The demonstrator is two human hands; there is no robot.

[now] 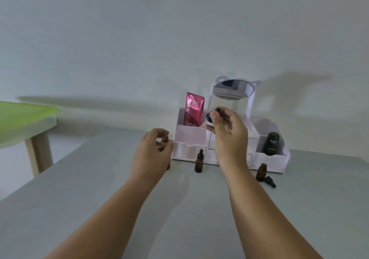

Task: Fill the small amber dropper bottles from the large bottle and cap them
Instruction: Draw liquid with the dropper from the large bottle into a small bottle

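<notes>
My left hand point(151, 151) grips a small amber bottle point(165, 139) just above the grey table; only its open neck and its base show past my fingers. My right hand point(225, 133) is raised to the right of it and pinches a black dropper cap point(211, 116) by the rubber bulb, with its pale pipette pointing down-left. A capped amber dropper bottle point(199, 162) stands between my hands. Another amber bottle point(261, 172) stands open at the right, its black dropper cap point(270, 181) lying beside it. A larger black bottle point(271, 143) stands in the organiser's right compartment.
A pale pink desk organiser point(191, 139) with small drawers and a round mirror point(232, 90) stands against the wall behind the bottles. A magenta sachet point(194, 109) stands upright in its left compartment. A green-topped side table point(24, 117) is at the far left.
</notes>
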